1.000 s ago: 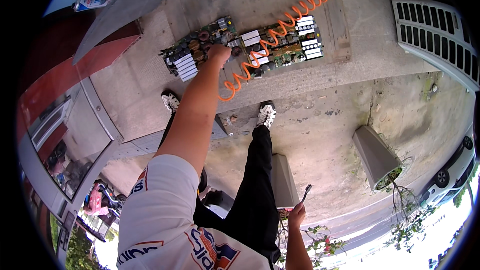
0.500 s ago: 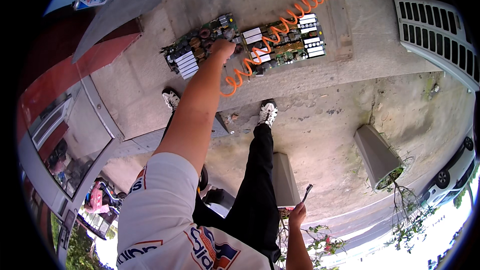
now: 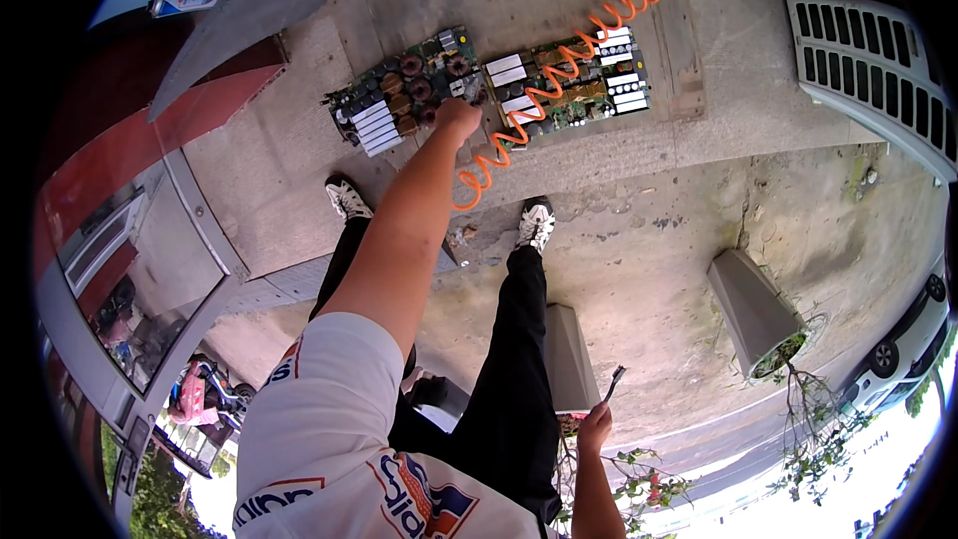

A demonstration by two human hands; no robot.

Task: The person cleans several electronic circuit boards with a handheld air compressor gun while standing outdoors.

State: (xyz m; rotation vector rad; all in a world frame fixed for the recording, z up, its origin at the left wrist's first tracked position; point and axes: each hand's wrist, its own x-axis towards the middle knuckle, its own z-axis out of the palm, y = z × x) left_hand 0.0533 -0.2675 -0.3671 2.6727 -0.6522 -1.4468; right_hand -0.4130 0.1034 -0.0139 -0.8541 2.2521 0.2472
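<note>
Left hand (image 3: 457, 120) is closed around the orange coiled air hose (image 3: 559, 70) nozzle right over the green circuit boards (image 3: 489, 90) on the concrete, right hand (image 3: 596, 429) pinching a small brush (image 3: 612, 383), so I'd sweep slowly, staying low.

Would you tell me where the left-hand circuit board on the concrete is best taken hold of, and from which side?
Probably by its bare long edge nearest the shoes, coming in from the person's side. The left circuit board lies flat on the concrete slab, its top crowded with coils and white blocks, so fingers suit the rim. The left hand already reaches there; the orange coiled hose crosses the neighbouring board instead.
</note>
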